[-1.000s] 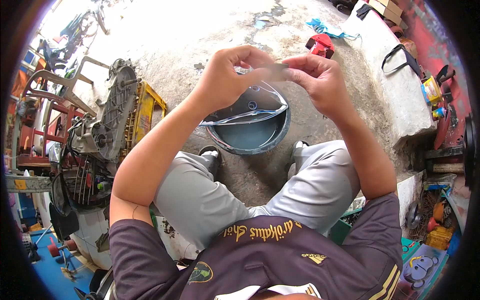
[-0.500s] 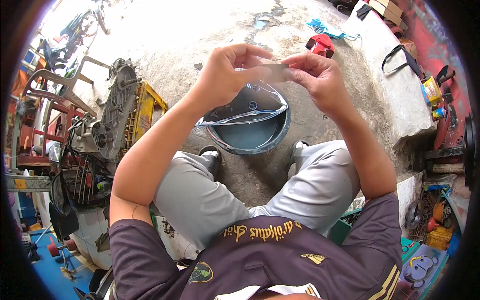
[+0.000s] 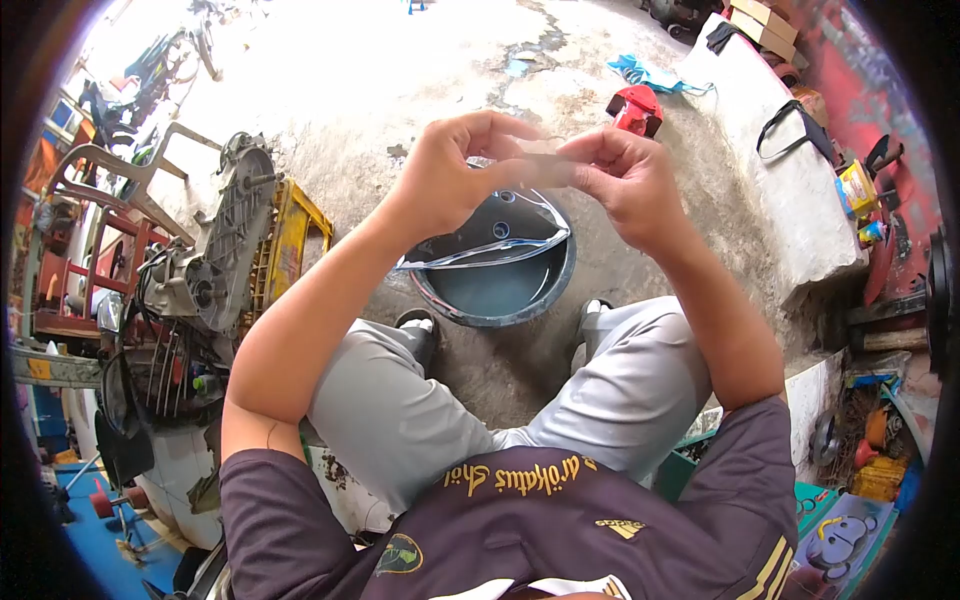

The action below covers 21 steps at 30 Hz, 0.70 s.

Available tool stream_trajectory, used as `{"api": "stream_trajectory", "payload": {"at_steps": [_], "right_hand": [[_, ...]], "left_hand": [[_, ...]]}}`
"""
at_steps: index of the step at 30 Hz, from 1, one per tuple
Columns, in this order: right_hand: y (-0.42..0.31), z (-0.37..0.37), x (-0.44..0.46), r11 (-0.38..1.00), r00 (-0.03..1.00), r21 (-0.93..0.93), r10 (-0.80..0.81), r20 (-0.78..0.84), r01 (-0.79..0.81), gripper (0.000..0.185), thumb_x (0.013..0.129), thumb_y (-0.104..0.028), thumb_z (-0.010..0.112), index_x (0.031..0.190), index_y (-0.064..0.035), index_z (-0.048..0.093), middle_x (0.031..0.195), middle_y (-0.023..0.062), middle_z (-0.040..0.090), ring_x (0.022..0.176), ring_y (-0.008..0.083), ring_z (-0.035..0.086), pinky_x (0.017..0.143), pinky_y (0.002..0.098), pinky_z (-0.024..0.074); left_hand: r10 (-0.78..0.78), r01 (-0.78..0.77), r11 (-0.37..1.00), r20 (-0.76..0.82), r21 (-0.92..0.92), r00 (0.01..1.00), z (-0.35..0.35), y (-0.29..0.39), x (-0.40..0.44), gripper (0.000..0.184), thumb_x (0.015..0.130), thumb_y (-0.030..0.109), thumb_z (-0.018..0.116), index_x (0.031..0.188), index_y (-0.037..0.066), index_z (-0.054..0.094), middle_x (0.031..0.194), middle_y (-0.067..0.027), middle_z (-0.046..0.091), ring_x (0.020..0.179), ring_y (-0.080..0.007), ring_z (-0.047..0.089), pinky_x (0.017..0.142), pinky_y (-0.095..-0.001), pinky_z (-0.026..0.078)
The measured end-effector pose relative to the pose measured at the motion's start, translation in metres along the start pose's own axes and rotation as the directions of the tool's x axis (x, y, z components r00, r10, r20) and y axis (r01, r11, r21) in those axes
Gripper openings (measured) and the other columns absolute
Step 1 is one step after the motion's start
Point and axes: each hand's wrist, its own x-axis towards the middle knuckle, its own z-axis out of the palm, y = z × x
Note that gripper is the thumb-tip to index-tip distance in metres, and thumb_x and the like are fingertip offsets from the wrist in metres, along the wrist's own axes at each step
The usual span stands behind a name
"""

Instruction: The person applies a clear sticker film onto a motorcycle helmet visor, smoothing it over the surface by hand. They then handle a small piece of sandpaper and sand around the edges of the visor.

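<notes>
In front of me, above the basin, my left hand point(image 3: 452, 170) and my right hand point(image 3: 627, 185) face each other. Between their fingertips is a small, flat grey piece point(image 3: 545, 171), smeared by motion, so its exact kind does not show. The thumb and fingers of my left hand are at its left end, while my right hand pinches the other end. Below them, a round dark basin point(image 3: 478, 312) stands on the floor with greyish water in it. A glossy, clear-edged plastic strip point(image 3: 490, 262) stretches across the basin.
An engine casing point(image 3: 235, 230) and a yellow crate point(image 3: 297, 225) stand on the left. Further ahead on the floor are a red object point(image 3: 635, 108) and a blue cloth point(image 3: 650, 75). A white ledge point(image 3: 770, 200) runs along the right, with a black strap point(image 3: 790, 130) on it.
Both hands stay close together around the grey piece, which has turned slightly and blurred. The basin and floor items appear shifted a little in the view as the camera moved.
</notes>
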Motion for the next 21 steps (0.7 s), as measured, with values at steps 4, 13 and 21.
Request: {"api": "stream_trajectory", "payload": {"at_steps": [4,13,21], "right_hand": [[-0.005,0.005,-0.002,0.997,0.999,-0.079,0.018,-0.033,-0.02,0.018,0.095,-0.003,0.076,0.112,0.0024,0.075,0.101,0.0106,0.079,0.09,0.0133,0.074,0.081,0.0274,0.0587],[-0.001,0.004,-0.003,0.996,1.0,-0.094,0.009,0.026,-0.007,0.018,0.095,-0.004,0.075,0.112,0.0016,0.076,0.099,0.01,0.079,0.09,0.0141,0.074,0.082,0.0281,0.0586],[-0.002,0.004,-0.002,0.999,0.999,-0.032,0.028,-0.021,-0.028,0.023,0.093,-0.004,0.079,0.114,0.0021,0.072,0.107,0.0113,0.078,0.098,0.0143,0.073,0.087,0.0292,0.0584]], "left_hand": [[0.032,-0.032,0.999,0.018,-0.023,0.999,0.002,0.0,-0.001,0.031,0.092,0.008,0.082,0.122,0.003,0.075,0.104,-0.0066,0.078,0.101,-0.0124,0.069,0.092,-0.0296,0.055],[0.139,-0.145,0.974,0.045,0.172,0.989,0.002,0.005,-0.006,0.025,0.088,0.005,0.082,0.113,0.004,0.08,0.107,-0.0052,0.079,0.103,-0.0137,0.071,0.098,-0.032,0.054],[0.303,-0.297,0.9,0.032,0.319,0.952,0.0,0.008,-0.002,0.027,0.081,0.005,0.085,0.109,0.008,0.082,0.1,-0.008,0.079,0.096,-0.0191,0.073,0.093,-0.0341,0.055]]}}
